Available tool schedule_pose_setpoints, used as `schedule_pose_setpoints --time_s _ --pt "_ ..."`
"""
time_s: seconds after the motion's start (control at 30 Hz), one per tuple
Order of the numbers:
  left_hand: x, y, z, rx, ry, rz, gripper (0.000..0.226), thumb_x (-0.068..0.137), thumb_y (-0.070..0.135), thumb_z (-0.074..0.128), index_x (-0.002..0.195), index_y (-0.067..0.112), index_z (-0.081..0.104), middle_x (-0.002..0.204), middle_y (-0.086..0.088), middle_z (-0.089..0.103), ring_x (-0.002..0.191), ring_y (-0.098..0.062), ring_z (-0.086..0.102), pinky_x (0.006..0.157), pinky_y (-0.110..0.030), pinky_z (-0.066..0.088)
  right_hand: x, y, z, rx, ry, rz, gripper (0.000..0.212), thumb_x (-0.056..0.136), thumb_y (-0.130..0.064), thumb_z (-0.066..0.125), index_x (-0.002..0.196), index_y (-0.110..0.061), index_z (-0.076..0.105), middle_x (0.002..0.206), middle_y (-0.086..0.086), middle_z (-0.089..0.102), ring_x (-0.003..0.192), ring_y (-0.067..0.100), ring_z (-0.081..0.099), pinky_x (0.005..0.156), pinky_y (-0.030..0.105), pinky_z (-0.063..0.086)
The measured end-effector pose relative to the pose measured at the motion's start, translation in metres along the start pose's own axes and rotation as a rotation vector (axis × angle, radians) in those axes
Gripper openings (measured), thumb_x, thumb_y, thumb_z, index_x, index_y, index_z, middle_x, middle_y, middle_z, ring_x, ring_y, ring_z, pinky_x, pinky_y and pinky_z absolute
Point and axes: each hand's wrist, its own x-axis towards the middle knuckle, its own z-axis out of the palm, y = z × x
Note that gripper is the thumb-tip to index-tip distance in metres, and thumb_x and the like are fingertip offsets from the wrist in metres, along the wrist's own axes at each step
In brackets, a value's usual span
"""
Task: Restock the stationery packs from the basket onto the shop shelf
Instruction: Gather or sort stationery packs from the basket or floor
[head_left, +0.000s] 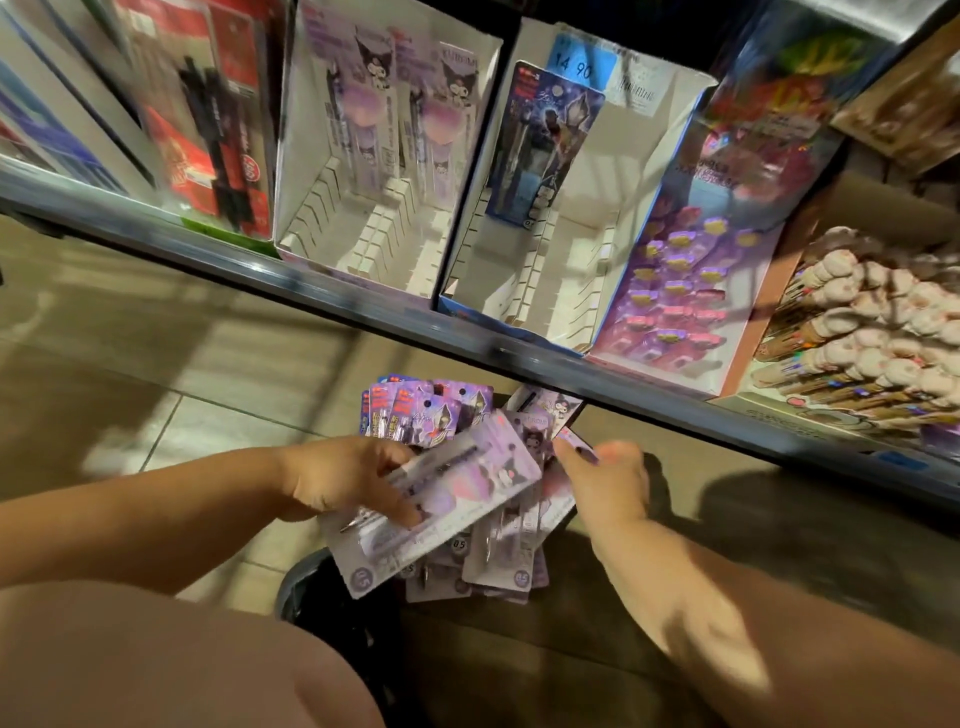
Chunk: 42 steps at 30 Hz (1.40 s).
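A dark basket (311, 587) on the floor below the shelf holds several purple pen packs (498, 561). My left hand (345, 480) grips a lilac pen pack (457, 499) over the basket, thumb across its front. My right hand (605, 483) pinches another purple pack (574, 441) at the basket's right side. On the shelf (363, 312) above, a white display box (363, 208) has two matching lilac packs (410, 104) at its back. The white box (524, 244) beside it holds one dark blue pack (540, 140).
Red pen packs (208, 130) stand left of the white boxes. To the right are a purple box of charm pens (675, 291) and a tray of plush-topped pens (862, 322). Tiled floor (156, 364) lies left of the basket. My knee (156, 660) fills the lower left.
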Motion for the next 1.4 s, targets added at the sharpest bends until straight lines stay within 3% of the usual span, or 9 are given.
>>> schedule_pose_setpoints --time_s 0.2,0.3,0.43,0.6,0.77,0.93,1.1,1.27,1.4 --pt "-0.004 -0.011 -0.014 -0.153 0.145 0.019 0.062 0.057 0.012 0.083 0.113 -0.001 0.06 0.108 -0.023 0.069 0.092 -0.029 0.059 0.078 -0.04 0.038 -0.002 0.025 0.015 0.01 -0.143 0.229 0.114 0.057 -0.045 0.089 0.142 -0.009 0.024 0.138 0.012 0.041 0.126 0.029 0.044 0.099 0.031 0.038" --pt "-0.005 -0.01 -0.012 -0.157 0.178 -0.001 0.071 0.053 0.02 0.086 0.115 -0.001 0.057 0.098 -0.019 0.065 0.087 -0.031 0.047 0.062 -0.034 0.033 0.0 0.021 0.026 0.022 -0.207 0.208 0.113 0.063 -0.03 0.089 0.144 -0.01 0.013 0.13 0.008 0.045 0.122 0.029 0.048 0.094 0.031 0.039" --pt "-0.005 -0.01 -0.012 -0.237 0.19 0.001 0.071 0.053 0.018 0.087 0.115 0.001 0.059 0.115 -0.03 0.063 0.095 -0.032 0.052 0.08 -0.046 0.023 0.005 0.024 0.032 0.052 -0.202 0.19 0.105 0.055 -0.024 0.093 0.135 -0.013 0.025 0.123 0.009 0.052 0.112 0.029 0.054 0.094 0.034 0.046" --pt "-0.001 -0.008 -0.007 -0.246 0.152 0.01 0.061 0.058 0.007 0.081 0.115 0.002 0.062 0.112 -0.022 0.069 0.101 -0.031 0.067 0.086 -0.042 0.052 0.001 0.039 0.025 0.097 -0.23 0.24 0.102 0.039 -0.033 0.094 0.126 -0.012 0.044 0.115 0.003 0.061 0.104 0.025 0.061 0.089 0.037 0.052" --pt "0.002 -0.008 0.0 -0.298 0.133 0.013 0.044 0.073 -0.007 0.074 0.114 0.004 0.065 0.11 -0.019 0.07 0.094 -0.025 0.07 0.073 -0.03 0.059 -0.019 0.054 -0.009 0.2 -0.488 0.15 0.031 0.073 -0.016 0.081 0.101 -0.011 0.067 0.089 0.013 0.074 0.08 0.03 0.071 0.083 0.046 0.057" --pt "0.003 -0.009 0.007 -0.308 0.166 0.023 0.04 0.073 0.009 0.081 0.109 0.007 0.066 0.109 -0.017 0.071 0.091 -0.023 0.071 0.066 -0.023 0.055 -0.037 0.053 -0.03 0.479 -0.729 0.087 0.041 0.08 -0.007 0.074 0.117 -0.001 0.06 0.104 0.029 0.066 0.091 0.046 0.066 0.078 0.049 0.056" --pt "0.003 -0.001 0.018 -0.416 0.088 0.051 0.088 0.035 0.045 0.096 0.111 0.008 0.069 0.111 -0.014 0.071 0.098 -0.026 0.07 0.072 -0.029 0.057 -0.047 0.01 -0.033 0.62 -0.842 -0.051 0.038 0.084 0.002 0.064 0.12 -0.011 0.061 0.116 0.019 0.066 0.106 0.036 0.065 0.093 0.05 0.05" --pt "-0.007 0.014 0.035 -0.576 0.063 0.172 0.084 0.03 0.06 0.091 0.097 0.013 0.07 0.091 -0.008 0.075 0.075 -0.017 0.072 0.058 -0.024 0.055 -0.049 -0.029 0.003 0.569 -0.646 -0.199 0.067 0.068 -0.017 0.082 0.128 -0.015 0.051 0.119 0.012 0.066 0.11 0.03 0.064 0.097 0.055 0.047" --pt "-0.012 0.021 0.038 -0.582 -0.011 0.225 0.073 0.037 0.034 0.097 0.101 0.009 0.071 0.101 -0.012 0.074 0.088 -0.022 0.072 0.068 -0.027 0.057 -0.063 -0.042 0.018 0.304 -0.526 -0.311 0.055 0.082 -0.045 0.066 0.127 -0.029 0.039 0.123 -0.004 0.055 0.113 0.016 0.055 0.099 0.04 0.044"
